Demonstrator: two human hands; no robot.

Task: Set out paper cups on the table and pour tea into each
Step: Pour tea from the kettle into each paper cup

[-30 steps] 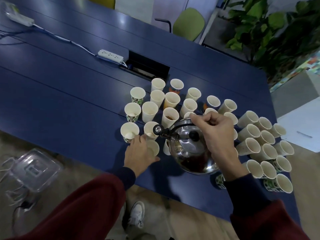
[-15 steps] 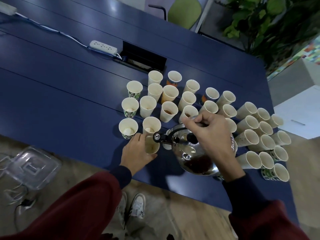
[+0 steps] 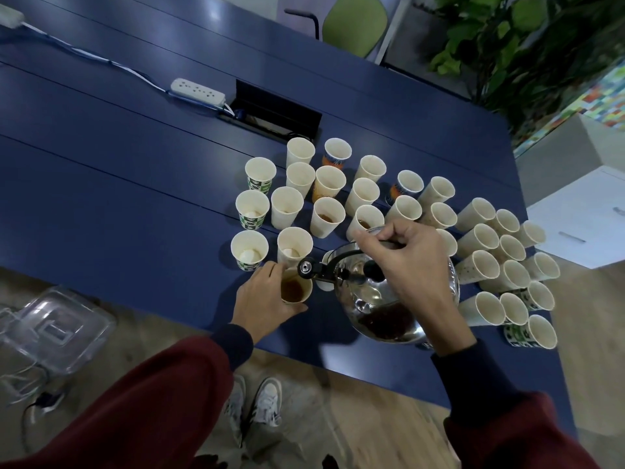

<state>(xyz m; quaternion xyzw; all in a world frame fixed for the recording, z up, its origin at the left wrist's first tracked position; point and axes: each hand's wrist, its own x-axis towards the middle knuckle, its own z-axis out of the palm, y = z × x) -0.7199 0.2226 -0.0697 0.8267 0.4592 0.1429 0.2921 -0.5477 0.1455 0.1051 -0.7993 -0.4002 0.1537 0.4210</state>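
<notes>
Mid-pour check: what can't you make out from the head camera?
Head view only:
- Any tea stream into the plain paper cup in the left hand: hidden by the spout of the shiny steel kettle.
- Cups behind the kettle and right hand: covered by them.
- Bottoms of the far-right white cups: hidden by their own walls.

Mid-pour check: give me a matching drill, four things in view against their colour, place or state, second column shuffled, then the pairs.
Things
1. kettle
2. power strip
3. cup under the spout
4. chair

Descriptions
A. white, lying on the table beside the cable hatch
B. held by the left hand, tea inside
C. green, beyond the table's far edge
D. shiny metal, handle in the grip of the right hand

Pairs: 1-D, 2-A, 3-B, 4-C
</notes>
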